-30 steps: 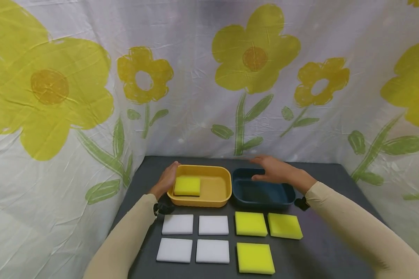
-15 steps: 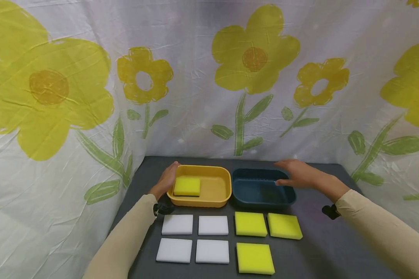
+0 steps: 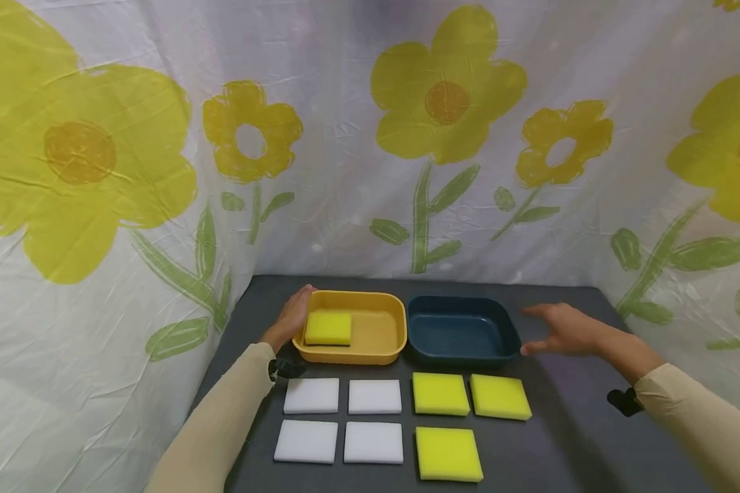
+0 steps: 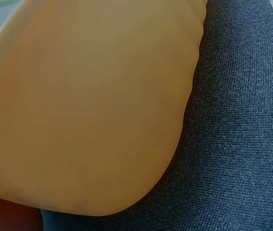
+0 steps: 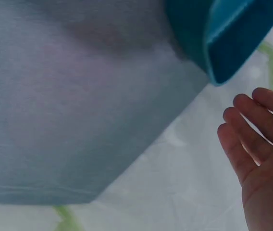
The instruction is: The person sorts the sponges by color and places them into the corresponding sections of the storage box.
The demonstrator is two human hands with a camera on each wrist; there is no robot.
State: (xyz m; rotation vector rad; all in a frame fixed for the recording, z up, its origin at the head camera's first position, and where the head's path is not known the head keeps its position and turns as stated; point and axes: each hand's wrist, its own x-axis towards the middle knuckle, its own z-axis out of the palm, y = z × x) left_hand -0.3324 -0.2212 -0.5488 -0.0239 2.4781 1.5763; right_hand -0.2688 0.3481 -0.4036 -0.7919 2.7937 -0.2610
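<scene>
My left hand (image 3: 292,316) lies against the left end of a yellow rectangular tray (image 3: 376,356), its fingers reaching along the outside toward the back corner; its thumb is hidden. One yellow sponge (image 3: 329,329) lies inside, at the tray's left. In the left wrist view the tray's wall (image 4: 93,115) fills most of the picture. Right beside it stands a dark blue tray (image 3: 462,357) with nothing in it. Just off that tray's right end hovers my right hand (image 3: 564,330), fingers extended and thumb apart, holding nothing; the right wrist view shows the palm (image 5: 271,183) near the blue tray's corner.
In front of the trays, several white sponge blocks (image 3: 312,396) lie in two rows on the left. Three yellow sponges (image 3: 449,454) lie to their right. The dark grey tabletop (image 3: 567,418) ends at a flower-printed curtain (image 3: 339,205) at the back and sides.
My right hand has moved right, from above the blue tray to beyond its right end, and slightly lower. My left hand has stayed at the yellow tray; the sponges have not moved.
</scene>
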